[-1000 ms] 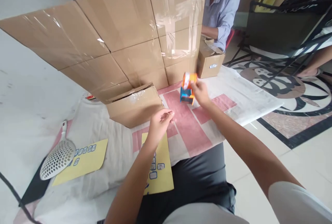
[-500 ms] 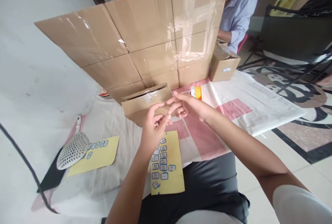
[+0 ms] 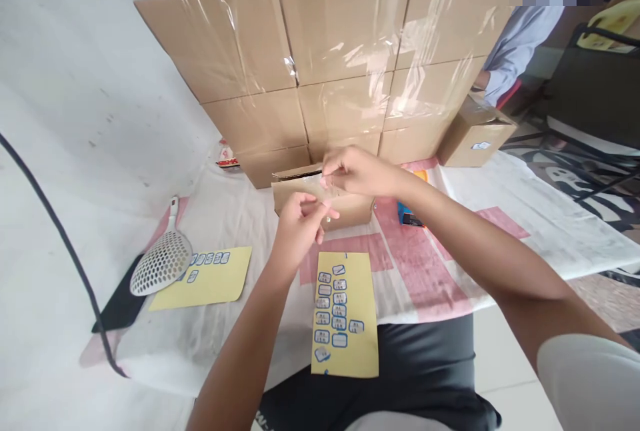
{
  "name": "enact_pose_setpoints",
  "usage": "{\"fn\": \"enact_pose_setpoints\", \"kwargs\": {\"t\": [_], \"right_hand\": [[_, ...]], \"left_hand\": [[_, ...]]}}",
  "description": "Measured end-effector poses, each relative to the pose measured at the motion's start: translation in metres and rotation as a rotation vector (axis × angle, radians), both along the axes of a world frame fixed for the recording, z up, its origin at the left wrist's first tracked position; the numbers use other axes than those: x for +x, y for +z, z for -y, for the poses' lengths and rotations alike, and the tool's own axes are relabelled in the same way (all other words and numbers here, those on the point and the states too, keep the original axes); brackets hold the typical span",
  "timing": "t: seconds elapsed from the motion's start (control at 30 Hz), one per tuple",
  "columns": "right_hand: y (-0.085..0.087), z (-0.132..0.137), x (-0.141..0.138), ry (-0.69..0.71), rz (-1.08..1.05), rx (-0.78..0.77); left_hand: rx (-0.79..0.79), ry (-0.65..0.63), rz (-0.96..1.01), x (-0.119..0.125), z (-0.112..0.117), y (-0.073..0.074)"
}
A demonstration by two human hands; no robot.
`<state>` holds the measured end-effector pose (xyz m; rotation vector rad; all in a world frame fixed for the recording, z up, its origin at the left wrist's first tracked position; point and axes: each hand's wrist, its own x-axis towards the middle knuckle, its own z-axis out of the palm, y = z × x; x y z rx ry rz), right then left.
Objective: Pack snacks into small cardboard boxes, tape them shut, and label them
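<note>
My left hand (image 3: 300,221) and my right hand (image 3: 350,171) meet over a small open cardboard box (image 3: 350,206) on the cloth. Both are pinched on what looks like a short strip of clear tape (image 3: 326,186) stretched between the fingertips. An orange and blue tape dispenser (image 3: 407,212) lies just behind my right forearm, mostly hidden. A yellow sheet with several blue-edged stickers (image 3: 345,314) lies below my hands, near my lap.
A wall of taped cardboard boxes (image 3: 340,51) stands behind. A second yellow sticker sheet (image 3: 210,278) and a white perforated scoop (image 3: 163,261) lie at the left. A small box (image 3: 475,138) and another person's sleeve (image 3: 515,51) are at the right.
My right hand left the tape dispenser on the cloth and came across to my left hand; both now pinch the strip over the small box. The view swung left.
</note>
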<state>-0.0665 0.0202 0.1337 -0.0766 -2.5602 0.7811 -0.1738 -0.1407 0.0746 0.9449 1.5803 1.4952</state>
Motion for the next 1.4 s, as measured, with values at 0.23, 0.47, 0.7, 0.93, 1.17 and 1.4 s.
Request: {"fn": "enact_pose_setpoints", "kwargs": {"t": [0.23,0.47,0.7,0.93,1.17,1.4], "right_hand": [[0.032,-0.054,-0.035,-0.11,0.13,-0.022],[0.057,-0.019,0.002,0.026,0.113,-0.205],[0.059,-0.007,0.005,-0.154,-0.11,-0.058],[0.083,-0.01,0.02,-0.107,-0.079,-0.067],[0.056,-0.026,0.013,-0.027,0.076,-0.116],[-0.003,-0.071,-0.034,-0.09,0.146,0.438]], "left_hand": [[-0.025,0.175,-0.234,-0.006,0.018,-0.009],[0.404,0.443,-0.62,-0.032,0.022,0.005],[0.167,0.054,-1.013,-0.027,-0.033,-0.006],[0.3,-0.114,-0.448,-0.043,-0.034,-0.006],[0.08,-0.182,-0.194,-0.022,-0.044,0.035],[-0.351,0.018,-0.457,-0.023,-0.062,0.021]]}}
